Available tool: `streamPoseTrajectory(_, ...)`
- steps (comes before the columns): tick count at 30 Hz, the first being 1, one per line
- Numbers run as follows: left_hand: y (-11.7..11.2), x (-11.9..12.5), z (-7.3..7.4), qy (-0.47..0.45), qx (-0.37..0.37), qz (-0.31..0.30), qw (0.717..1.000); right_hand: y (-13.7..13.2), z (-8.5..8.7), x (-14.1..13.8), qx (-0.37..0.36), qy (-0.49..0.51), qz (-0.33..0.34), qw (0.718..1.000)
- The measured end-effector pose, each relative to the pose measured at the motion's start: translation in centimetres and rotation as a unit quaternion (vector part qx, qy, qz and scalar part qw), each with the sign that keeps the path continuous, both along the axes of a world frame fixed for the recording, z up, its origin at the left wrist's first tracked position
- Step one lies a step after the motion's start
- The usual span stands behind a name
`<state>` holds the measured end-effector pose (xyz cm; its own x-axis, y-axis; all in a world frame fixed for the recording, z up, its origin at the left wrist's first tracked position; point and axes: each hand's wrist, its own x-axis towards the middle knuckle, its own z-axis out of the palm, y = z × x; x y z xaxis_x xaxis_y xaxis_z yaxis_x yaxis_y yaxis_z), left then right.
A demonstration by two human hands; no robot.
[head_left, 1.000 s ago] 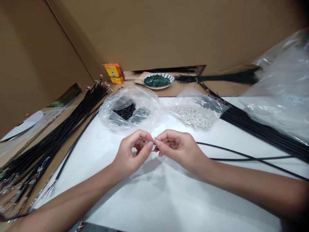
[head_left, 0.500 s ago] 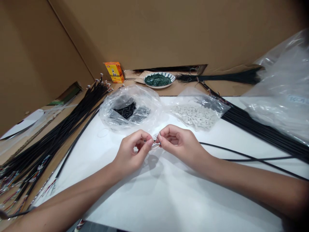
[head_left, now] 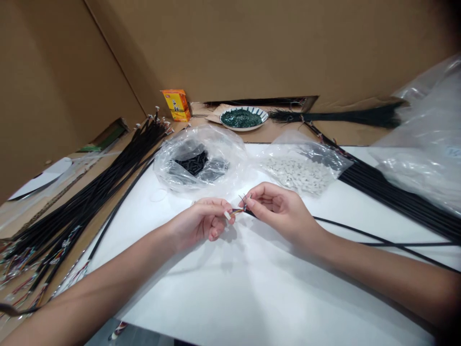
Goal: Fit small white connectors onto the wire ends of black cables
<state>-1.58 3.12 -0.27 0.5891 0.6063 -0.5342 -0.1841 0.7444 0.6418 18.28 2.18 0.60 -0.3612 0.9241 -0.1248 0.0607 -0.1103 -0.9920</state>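
Over the white sheet (head_left: 187, 293), close in front of us, our forearms reach in from both lower corners and our hands meet near the middle. Our left hand (head_left: 203, 222) lies turned on its side, nearly closed, with its fingers curled. A small white connector (head_left: 227, 215) sits at its fingertips and seems held there, though the fingers hide part of it. Our right hand (head_left: 281, 211) is raised slightly higher, palm turned toward us, its thumb and forefinger pinched on the end of a black cable (head_left: 363, 232) while the other fingers curl loosely. Fine coloured wires (head_left: 238, 210) come out of that cable end between our hands, reaching the white connector, and a few thin tips stick up beside the right forefinger. The cable passes under our right hand and runs off rightward across the sheet.

Just past our hands lie two plastic bags, touching each other: one of black pieces (head_left: 200, 161) and one of white pieces (head_left: 298, 172). Long bundles of black cables fan out on either side, the left bundle (head_left: 97, 192) on brown cardboard and the right bundle (head_left: 396, 204) partly on the sheet, beside a loose plastic sheet (head_left: 428, 144). Farthest off, a patterned dish of green granules (head_left: 242, 118) and an orange box (head_left: 175, 105) stand before a cardboard wall (head_left: 252, 48).
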Motion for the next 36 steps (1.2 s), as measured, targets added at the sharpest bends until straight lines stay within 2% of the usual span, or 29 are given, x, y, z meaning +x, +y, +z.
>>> streamPoseTrajectory(3,0.3,-0.4,0.2,-0.044,-0.068,-0.018,0.997,-0.1,0.1,0.0,0.015,-0.003,0.0,1.0)
streamPoseTrajectory(5,0.3,-0.3,0.3,-0.037,-0.053,-0.048,0.997,-0.1,0.1,-0.1,0.016,-0.002,0.001,1.0)
streamPoseTrajectory(8,0.0,0.0,0.4,0.029,0.05,-0.11,0.992,-0.2,0.1,-0.1,0.012,0.0,0.01,1.0)
streamPoseTrajectory(10,-0.3,0.1,0.4,0.103,0.161,-0.091,0.977,-0.2,0.1,-0.1,0.016,-0.002,0.014,1.0)
streamPoseTrajectory(13,-0.7,-0.1,0.5,0.21,0.339,0.004,0.917,-0.3,0.1,-0.1,0.02,-0.004,0.014,1.0)
streamPoseTrajectory(16,-1.2,-0.3,0.6,0.258,0.451,0.028,0.854,-0.4,0.0,-0.2,0.008,-0.005,0.013,1.0)
streamPoseTrajectory(20,-1.7,0.1,0.4,0.32,0.538,0.038,0.778,-0.6,-0.2,-0.3,-0.006,0.001,0.027,1.0)
streamPoseTrajectory(24,-1.6,0.5,0.0,0.31,0.587,0.061,0.746,-0.6,-0.4,-0.4,-0.023,-0.01,0.029,0.999)
streamPoseTrajectory(26,-1.5,0.4,-0.1,0.306,0.623,0.075,0.716,-0.6,-0.3,-0.5,-0.041,-0.015,0.02,0.999)
streamPoseTrajectory(27,-1.5,0.3,-0.2,0.31,0.649,0.082,0.69,-0.5,-0.3,-0.5,-0.05,-0.011,0.014,0.999)
streamPoseTrajectory(30,-1.5,0.0,-0.2,0.341,0.728,0.103,0.586,-0.5,-0.3,-0.6,-0.07,0.006,0.017,0.997)
streamPoseTrajectory(32,-1.5,-0.2,-0.3,0.346,0.762,0.102,0.537,-0.5,-0.3,-0.7,-0.075,0.018,0.029,0.997)
streamPoseTrajectory(33,-1.4,-0.3,-0.3,0.337,0.771,0.09,0.532,-0.5,-0.3,-0.6,-0.076,0.023,0.033,0.996)
streamPoseTrajectory(34,-1.3,-0.4,-0.3,0.322,0.775,0.073,0.539,-0.6,-0.4,-0.6,-0.076,0.025,0.035,0.996)
streamPoseTrajectory(36,-1.2,-0.3,-0.2,0.294,0.755,0.036,0.585,-0.6,-0.5,-0.6,-0.071,0.025,0.034,0.997)
